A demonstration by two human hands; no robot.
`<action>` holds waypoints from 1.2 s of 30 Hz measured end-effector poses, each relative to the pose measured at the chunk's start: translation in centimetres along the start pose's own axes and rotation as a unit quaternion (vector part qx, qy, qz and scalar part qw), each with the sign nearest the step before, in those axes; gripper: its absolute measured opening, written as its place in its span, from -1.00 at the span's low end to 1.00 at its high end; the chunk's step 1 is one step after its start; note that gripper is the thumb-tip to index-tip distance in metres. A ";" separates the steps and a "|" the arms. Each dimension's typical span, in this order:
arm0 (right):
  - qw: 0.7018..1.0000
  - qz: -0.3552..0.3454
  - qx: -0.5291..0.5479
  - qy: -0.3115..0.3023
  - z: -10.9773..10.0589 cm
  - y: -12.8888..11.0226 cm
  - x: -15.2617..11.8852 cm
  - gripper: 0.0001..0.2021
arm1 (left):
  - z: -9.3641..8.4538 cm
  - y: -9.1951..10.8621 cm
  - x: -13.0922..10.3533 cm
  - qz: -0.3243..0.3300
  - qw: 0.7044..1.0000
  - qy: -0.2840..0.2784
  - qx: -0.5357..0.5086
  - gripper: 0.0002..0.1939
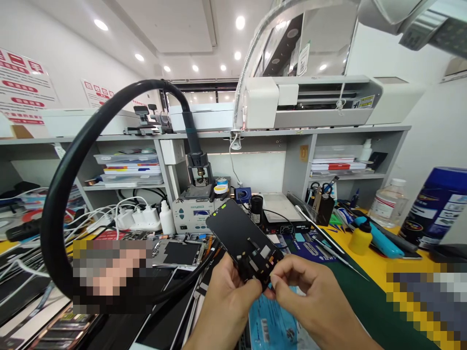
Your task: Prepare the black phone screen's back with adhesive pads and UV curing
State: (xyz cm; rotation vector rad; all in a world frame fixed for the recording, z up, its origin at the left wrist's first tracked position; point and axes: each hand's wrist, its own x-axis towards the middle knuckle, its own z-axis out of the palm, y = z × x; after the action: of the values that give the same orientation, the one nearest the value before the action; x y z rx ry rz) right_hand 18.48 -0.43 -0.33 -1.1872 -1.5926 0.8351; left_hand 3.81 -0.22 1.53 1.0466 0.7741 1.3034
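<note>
A black phone screen assembly (239,233) is tilted up in front of me, its back side with small parts and flex cables facing me. Green marks show along its top edge. My left hand (233,287) grips its lower left side, the thumb across the bottom. My right hand (302,287) pinches at the lower right corner with thumb and forefinger; whatever is between those fingertips is too small to make out. Under the hands lies a blue packet (272,321) on the green mat (368,301).
A thick black hose (54,194) arcs across the left to a grey soldering station (191,214). Phone parts (178,253) and white chargers (144,218) crowd the left. To the right are a yellow bottle (360,238), a clear bottle (388,204), a blue can (434,209) and tweezers (335,250).
</note>
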 end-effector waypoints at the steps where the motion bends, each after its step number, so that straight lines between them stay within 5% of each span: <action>1: 1.000 -0.012 -0.008 -0.005 -0.1 0.1 0.0 -0.88 | 0.0 0.0 0.0 0.000 1.000 0.003 -0.002 -0.68; 11: 0.978 -0.172 -0.117 0.031 -0.1 0.7 -0.2 -0.90 | 0.0 0.2 -0.1 -0.011 1.000 -0.006 -0.016 -0.68; 22: 0.982 -0.164 -0.093 -0.008 -0.2 0.1 -0.4 -0.88 | 0.4 0.0 -0.1 0.018 0.999 0.038 0.006 -0.78; 30: 0.934 -0.301 -0.180 0.066 0.1 1.0 -0.5 -0.79 | 0.1 0.0 0.1 0.029 0.998 0.041 0.030 -0.68; 36: 0.955 -0.257 -0.145 0.013 -0.1 0.7 -0.3 -0.77 | -0.2 -0.1 0.1 0.029 0.997 0.037 0.057 -0.75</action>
State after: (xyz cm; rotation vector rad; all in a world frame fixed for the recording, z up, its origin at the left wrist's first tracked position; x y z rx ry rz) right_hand 18.81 -0.52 -0.99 -0.9014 -1.9288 0.2535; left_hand 3.67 -0.13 1.41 1.1236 0.8881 1.3657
